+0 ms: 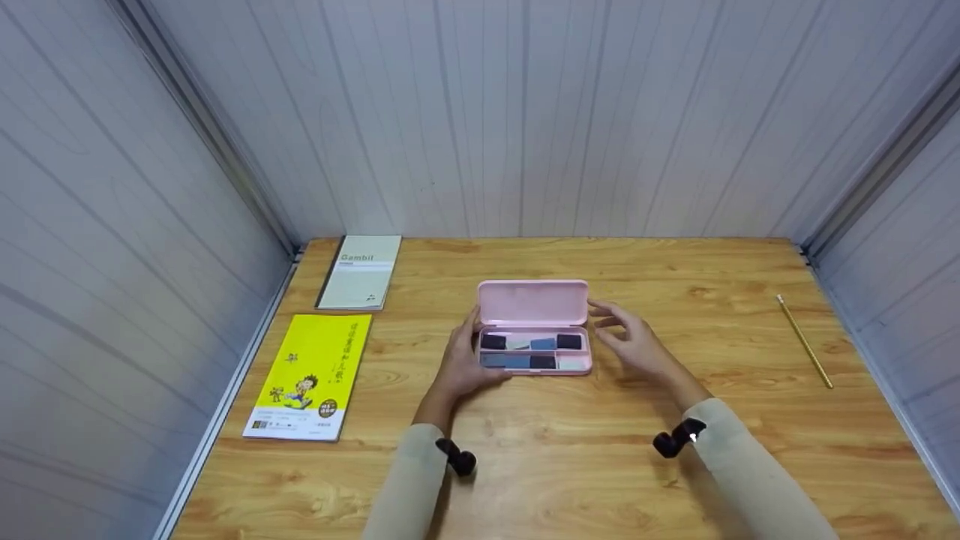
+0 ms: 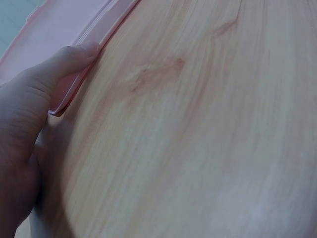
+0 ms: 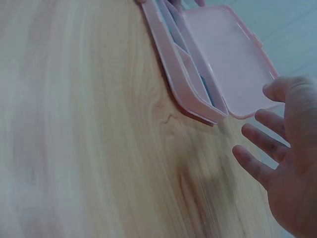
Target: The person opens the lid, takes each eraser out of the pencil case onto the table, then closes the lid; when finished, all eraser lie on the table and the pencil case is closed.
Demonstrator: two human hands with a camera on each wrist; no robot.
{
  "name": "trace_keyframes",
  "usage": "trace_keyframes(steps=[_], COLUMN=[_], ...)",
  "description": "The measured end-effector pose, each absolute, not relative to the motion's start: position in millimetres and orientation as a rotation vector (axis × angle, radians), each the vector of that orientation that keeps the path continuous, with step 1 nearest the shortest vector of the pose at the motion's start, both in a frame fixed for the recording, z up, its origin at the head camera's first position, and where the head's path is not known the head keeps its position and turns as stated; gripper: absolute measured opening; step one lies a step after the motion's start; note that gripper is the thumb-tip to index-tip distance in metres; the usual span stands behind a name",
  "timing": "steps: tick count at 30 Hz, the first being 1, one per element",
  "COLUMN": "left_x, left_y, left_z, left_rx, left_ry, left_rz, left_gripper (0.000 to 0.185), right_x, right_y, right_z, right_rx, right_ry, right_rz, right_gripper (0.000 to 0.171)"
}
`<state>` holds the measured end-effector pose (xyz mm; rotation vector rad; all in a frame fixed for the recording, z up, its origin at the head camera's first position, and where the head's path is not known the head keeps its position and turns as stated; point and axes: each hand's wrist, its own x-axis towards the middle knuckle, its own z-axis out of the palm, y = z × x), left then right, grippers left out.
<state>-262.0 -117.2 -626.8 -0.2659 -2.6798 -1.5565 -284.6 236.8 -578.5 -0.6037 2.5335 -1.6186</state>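
A pink case (image 1: 534,330) lies open at the middle of the wooden table (image 1: 570,457), its lid (image 1: 533,303) standing up at the back. Dark and blue blocks fill its tray (image 1: 534,352). My left hand (image 1: 463,363) rests against the case's left end (image 2: 79,79), the thumb (image 2: 59,64) pressed on its edge. My right hand (image 1: 630,339) hovers just right of the case (image 3: 208,64) with fingers (image 3: 260,134) spread and straight, apart from the lid and holding nothing.
A yellow book (image 1: 311,375) lies at the left and a pale notebook (image 1: 360,271) behind it. A thin gold pencil (image 1: 805,341) lies at the far right. Corrugated walls close in the table on three sides.
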Motion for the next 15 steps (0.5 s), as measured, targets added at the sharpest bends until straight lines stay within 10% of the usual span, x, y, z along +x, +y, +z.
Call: trace_keyframes(steps=[15], left_x=[-262], left_y=[-115], left_z=[-628], left_rx=[-0.251], left_ry=[-2.688], left_rz=[-1.598], left_gripper=[0.144], right_x=[-277], right_y=[226], right_z=[-587], right_rx=[-0.706], right_ry=[2.451], right_rz=[-1.504], right_gripper=[0.048])
